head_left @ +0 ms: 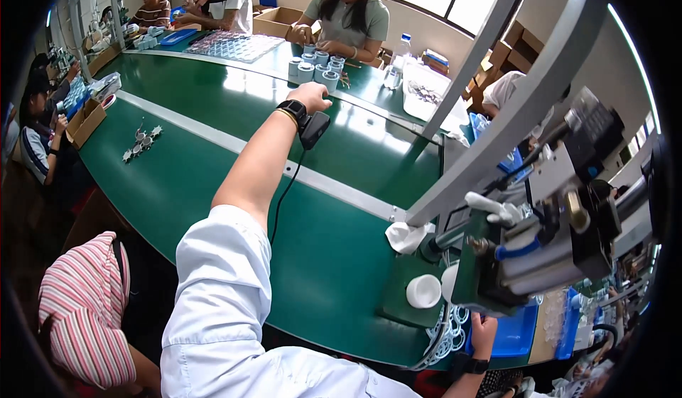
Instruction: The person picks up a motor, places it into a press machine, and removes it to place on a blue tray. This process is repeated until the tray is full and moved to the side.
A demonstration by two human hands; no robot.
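My left arm stretches far across the green table. At its end my left hand (310, 96) is closed, its fingers curled; what they hold, if anything, is hidden. Just beyond it stands a cluster of light-blue cylindrical parts (329, 80). A black device (315, 130) with a cable is strapped at my left wrist. Low on the right, my right hand (484, 335) is closed beside a pile of light-blue rings (449, 342) and a blue tray (517, 333). Whatever sits in its fingers is too small to make out.
A bench press machine (547, 249) stands at right, near a white round fixture (424, 291) on a green base. Grey metal posts (465, 64) rise behind it. A person (348, 25) works across the table. Small silvery parts (142, 142) lie at left; a clear bottle (396, 68) stands far back.
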